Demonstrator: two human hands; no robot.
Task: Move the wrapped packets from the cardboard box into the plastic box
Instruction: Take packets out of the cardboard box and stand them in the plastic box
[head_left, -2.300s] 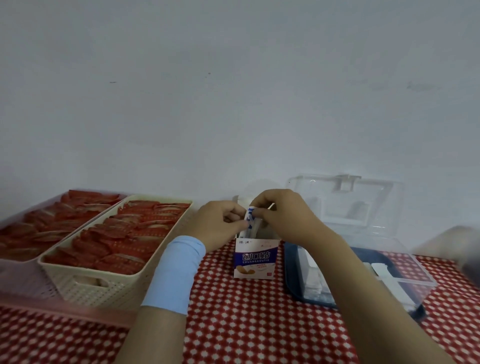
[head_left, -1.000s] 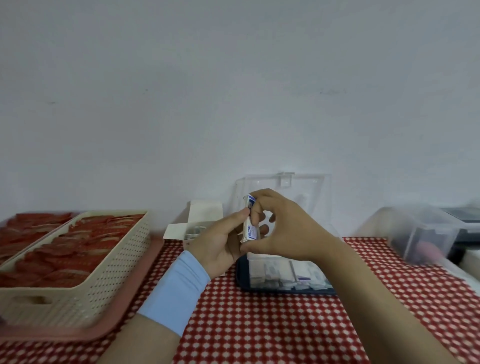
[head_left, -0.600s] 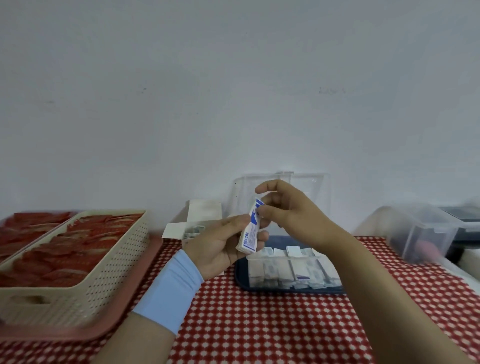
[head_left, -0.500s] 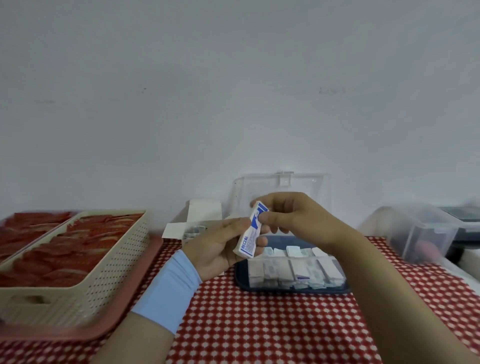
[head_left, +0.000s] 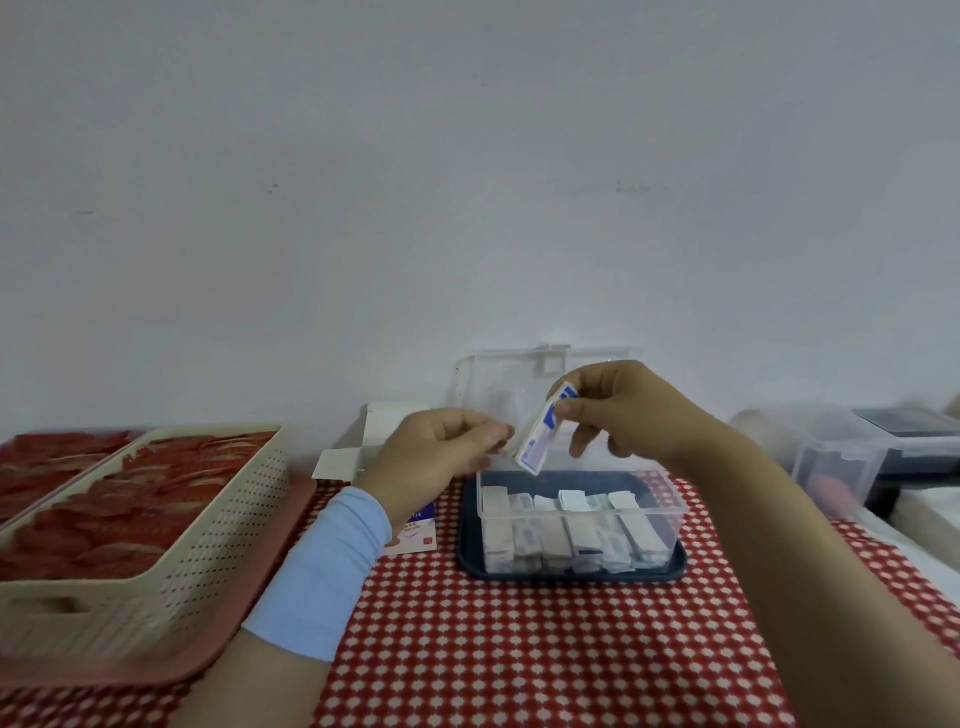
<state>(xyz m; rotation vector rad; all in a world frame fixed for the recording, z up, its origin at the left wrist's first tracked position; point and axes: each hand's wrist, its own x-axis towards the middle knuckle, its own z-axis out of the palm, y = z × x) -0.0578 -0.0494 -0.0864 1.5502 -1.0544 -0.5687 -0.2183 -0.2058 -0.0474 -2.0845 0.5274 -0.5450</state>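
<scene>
One view, the head camera. Your right hand (head_left: 623, 410) pinches a blue-and-white wrapped packet (head_left: 540, 436) by its upper end, between thumb and fingers. The packet hangs tilted, lower end toward your left hand (head_left: 431, 457), above the far left part of the plastic box (head_left: 670, 501). That left hand lies just beside the packet's lower edge, fingers loosely curled and gripping nothing that shows. Whether a fingertip touches the wrapper cannot be told.

Change: half a second ago both hands shared the packet, the left supporting its lower end. The left has since let go, and the right alone carries it. A little over two seconds ago both hands worked at the mouth of the cardboard box (head_left: 415, 525). It now stands partly hidden behind your left hand, flaps open.

Meaning for the task: the hand-to-hand pass is done, and this packet is judged to be at the placing step. A row of packets (head_left: 566, 530) already stands inside the plastic box, below your right hand, so the transfer appears well under way. How many remain in the cardboard box is hidden. The lid (head_left: 498, 384) stands open behind your hands, so the way down looks unobstructed.
</scene>
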